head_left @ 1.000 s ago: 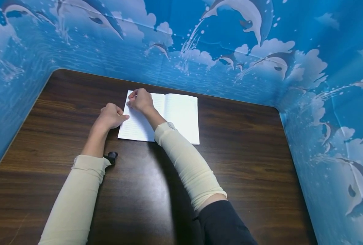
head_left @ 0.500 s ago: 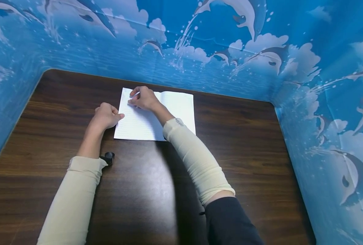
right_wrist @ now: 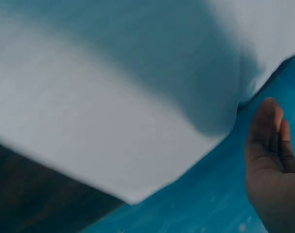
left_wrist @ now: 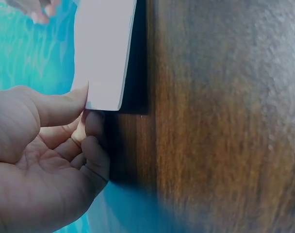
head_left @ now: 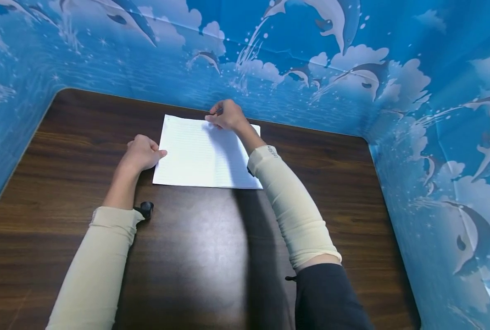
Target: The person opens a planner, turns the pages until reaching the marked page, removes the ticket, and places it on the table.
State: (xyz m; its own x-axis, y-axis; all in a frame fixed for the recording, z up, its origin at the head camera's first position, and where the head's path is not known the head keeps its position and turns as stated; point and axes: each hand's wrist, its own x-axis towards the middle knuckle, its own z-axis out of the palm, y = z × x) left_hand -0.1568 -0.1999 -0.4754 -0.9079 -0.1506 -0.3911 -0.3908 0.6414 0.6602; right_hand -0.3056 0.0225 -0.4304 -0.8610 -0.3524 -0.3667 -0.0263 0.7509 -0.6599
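Observation:
An open notebook [head_left: 187, 151] with white lined pages lies near the table's far edge. My left hand [head_left: 141, 153] holds its left edge; in the left wrist view the thumb lies on the page and the curled fingers are beneath the edge of the notebook [left_wrist: 106, 53]. Above the far edge of the pages, right of the middle, hovers my right hand [head_left: 227, 115]. In the right wrist view the right hand [right_wrist: 273, 165] has loosely bent fingers with a gap to the thumb. Nothing shows between them, and they look apart from the notebook [right_wrist: 89, 131].
Dark wood-grain table [head_left: 331, 183] surrounds the notebook. A blue curtain [head_left: 166, 68] printed with dolphins stands behind and along the sides of the table. A small black device [head_left: 147, 209] sits at the left wrist.
My right hand has moved rightward from the left page to the far edge, uncovering the left page. The left hand stays on the left edge. The view has shifted slightly.

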